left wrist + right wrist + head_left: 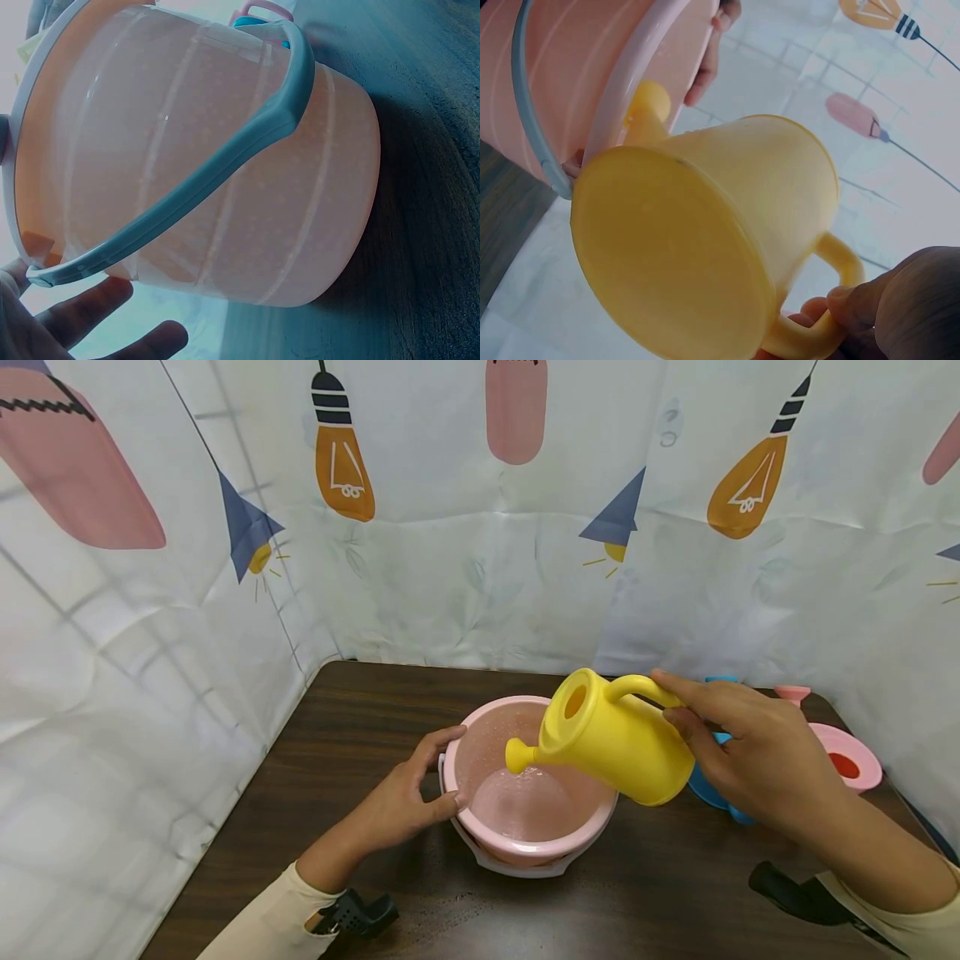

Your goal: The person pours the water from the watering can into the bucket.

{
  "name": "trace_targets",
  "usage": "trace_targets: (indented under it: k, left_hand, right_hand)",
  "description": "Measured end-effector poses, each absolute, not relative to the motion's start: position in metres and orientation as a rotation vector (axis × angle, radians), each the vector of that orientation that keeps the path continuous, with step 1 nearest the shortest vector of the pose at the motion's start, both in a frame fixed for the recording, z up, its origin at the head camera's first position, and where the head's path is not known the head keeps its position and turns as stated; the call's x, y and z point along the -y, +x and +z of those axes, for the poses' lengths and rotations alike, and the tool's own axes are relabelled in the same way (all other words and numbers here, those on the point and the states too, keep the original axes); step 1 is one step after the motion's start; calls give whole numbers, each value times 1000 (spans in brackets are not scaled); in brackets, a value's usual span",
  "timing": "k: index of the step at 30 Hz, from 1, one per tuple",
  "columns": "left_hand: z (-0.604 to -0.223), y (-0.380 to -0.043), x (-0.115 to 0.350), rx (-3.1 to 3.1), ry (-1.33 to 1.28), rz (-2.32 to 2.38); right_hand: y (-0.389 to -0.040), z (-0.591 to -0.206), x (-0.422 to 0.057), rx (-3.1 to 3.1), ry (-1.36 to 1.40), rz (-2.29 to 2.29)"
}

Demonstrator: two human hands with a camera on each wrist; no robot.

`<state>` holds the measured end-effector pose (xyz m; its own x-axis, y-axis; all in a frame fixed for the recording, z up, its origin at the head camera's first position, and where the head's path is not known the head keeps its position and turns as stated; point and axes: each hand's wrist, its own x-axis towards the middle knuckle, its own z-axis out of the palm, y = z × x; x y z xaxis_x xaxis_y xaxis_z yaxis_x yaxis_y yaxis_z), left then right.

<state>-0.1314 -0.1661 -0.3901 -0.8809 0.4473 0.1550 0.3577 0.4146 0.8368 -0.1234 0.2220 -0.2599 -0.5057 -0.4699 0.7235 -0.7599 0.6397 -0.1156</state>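
A yellow watering can is tilted over the pink bucket, its spout head above the bucket's opening. My right hand grips the can by its loop handle; the right wrist view shows the fingers wrapped around that handle. Inside the bucket the bottom looks wet and shiny. My left hand holds the bucket's rim on the left, thumb and fingers spread along it. In the left wrist view, the bucket's handle hangs down across its side.
Behind my right hand lie a blue toy piece and a pink piece with a red centre. A small pink piece stands farther back. Printed white cloth borders the dark wooden table. Droplets dot the table in front.
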Motion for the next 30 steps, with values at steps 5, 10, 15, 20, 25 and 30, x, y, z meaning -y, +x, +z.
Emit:
trace_targets:
  k: [5, 10, 15, 20, 25, 30]
  left_hand:
    - [-391, -132, 166, -2562, 742, 1482]
    - [-390, -132, 166, -2558, 733, 1482]
    - [-391, -132, 166, -2558, 726, 1480]
    - [-391, -132, 166, -2561, 726, 1479]
    - [-390, -131, 166, -2553, 727, 1489]
    - [-391, -132, 166, -2563, 734, 1480]
  right_hand:
    - [-122, -258, -220, 2207, 945, 559]
    - [-123, -258, -217, 2196, 946, 551]
    - [-124, -258, -214, 2179, 962, 581]
    - [-127, -258, -211, 2151, 989, 604]
    - [-128, -258, -208, 2134, 1011, 604]
    - [-130, -256, -205, 2130, 1026, 589]
